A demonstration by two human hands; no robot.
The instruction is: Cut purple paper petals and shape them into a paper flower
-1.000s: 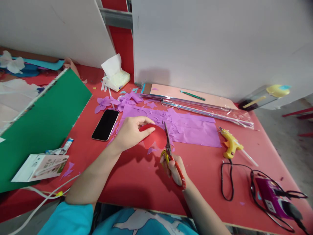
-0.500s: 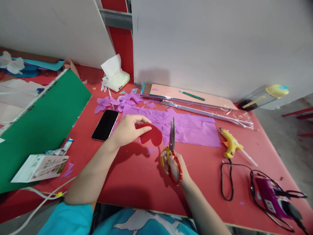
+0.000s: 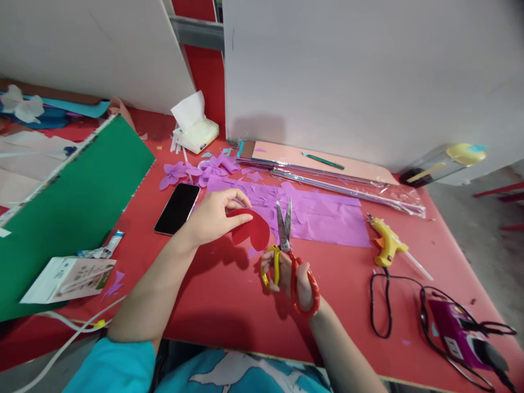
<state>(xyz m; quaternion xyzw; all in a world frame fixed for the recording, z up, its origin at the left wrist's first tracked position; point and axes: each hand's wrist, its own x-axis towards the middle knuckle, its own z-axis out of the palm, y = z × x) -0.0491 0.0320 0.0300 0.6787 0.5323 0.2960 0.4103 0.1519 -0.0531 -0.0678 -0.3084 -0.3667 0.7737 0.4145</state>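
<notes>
Between thumb and fingers, my left hand (image 3: 219, 215) pinches a red paper piece (image 3: 254, 230) with rounded lobes, held above the table. To its right, my right hand (image 3: 292, 278) grips a pair of scissors (image 3: 285, 234) by one yellow and one red handle. The scissor blades are parted, point away from me and stand apart from the red paper. Behind both hands lies a purple sheet (image 3: 331, 218) strewn with purple scraps. Part of the red paper is hidden by my left fingers.
A phone (image 3: 177, 208) lies left of my left hand, near purple paper flowers (image 3: 174, 173) and a tissue pack (image 3: 198, 134). A yellow glue gun (image 3: 387, 240) and a purple power box (image 3: 454, 333) with cables are at right. A green board (image 3: 82, 218) stands at left.
The scissor blades have opened from nearly closed, and the handles have spread apart in my right hand. My left hand keeps the red paper, tilted slightly differently.
</notes>
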